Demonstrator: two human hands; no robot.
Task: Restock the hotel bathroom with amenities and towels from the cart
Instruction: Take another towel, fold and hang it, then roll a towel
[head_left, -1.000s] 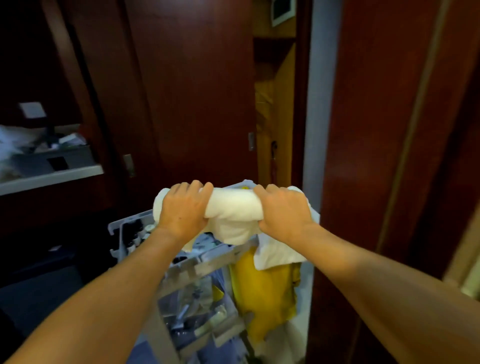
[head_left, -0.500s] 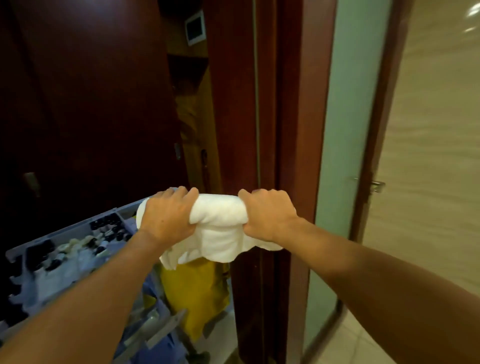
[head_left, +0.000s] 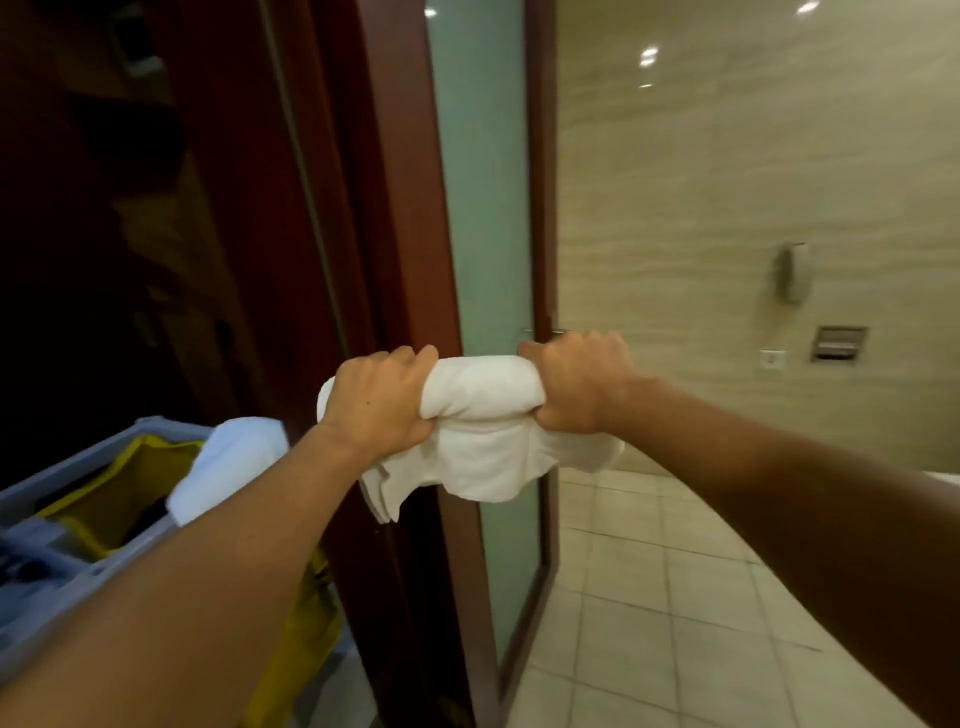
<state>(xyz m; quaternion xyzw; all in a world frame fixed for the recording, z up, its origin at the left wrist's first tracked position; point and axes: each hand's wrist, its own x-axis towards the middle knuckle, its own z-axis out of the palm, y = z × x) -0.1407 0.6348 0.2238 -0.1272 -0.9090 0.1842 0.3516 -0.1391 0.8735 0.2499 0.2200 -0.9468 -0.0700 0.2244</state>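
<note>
- Setting: a bathroom doorway; the beige tiled floor (head_left: 675, 597) and the beige wall (head_left: 727, 208) open to the right, dark wood panelling closes the left.
- Door: a frosted glass door (head_left: 483, 208) in a red-brown wooden frame (head_left: 410, 208) stands ajar, its free edge just behind the right hand; floor lies open to the right of that edge.
- Towel: a white rolled towel (head_left: 483, 395) is held horizontally in mid-air in front of the door, its loose folds hanging below the roll.
- Left hand (head_left: 374, 402): fingers curled tightly round the roll's left end.
- Right hand (head_left: 582, 384): fingers curled tightly round the right end.
- Cart: a grey housekeeping cart (head_left: 78, 467) at lower left, close beside the door frame, carries a yellow bag (head_left: 124, 493) and another white towel (head_left: 228, 462) on its rim.
- Wall fittings: a wall phone (head_left: 792, 273) and a recessed paper holder (head_left: 837, 344), well apart from the hands.
</note>
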